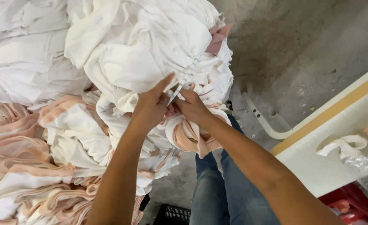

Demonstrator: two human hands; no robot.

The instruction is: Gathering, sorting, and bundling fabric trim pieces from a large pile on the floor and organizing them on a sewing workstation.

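Both hands work a thin white strip [180,89] binding the cloth bundle [150,46]: left hand [150,106] pinches it, right hand [191,106] closes around it. Soft, light, floppy; best gripped near the knot.

White and peach cloth pile [88,83]; blue jeans [217,191]; grey floor [292,46].
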